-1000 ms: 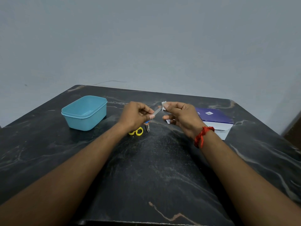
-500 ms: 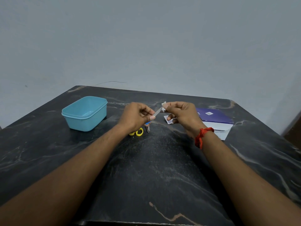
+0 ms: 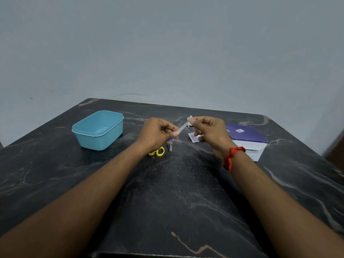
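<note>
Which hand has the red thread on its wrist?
The right hand: a red thread is tied round its wrist, while the left hand has a bare wrist. Both pinch the same pale strip.

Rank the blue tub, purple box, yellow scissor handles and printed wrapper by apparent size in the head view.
1. blue tub
2. purple box, partly hidden behind the right hand
3. yellow scissor handles and printed wrapper: alike, both partly covered, so not ranked.
</note>
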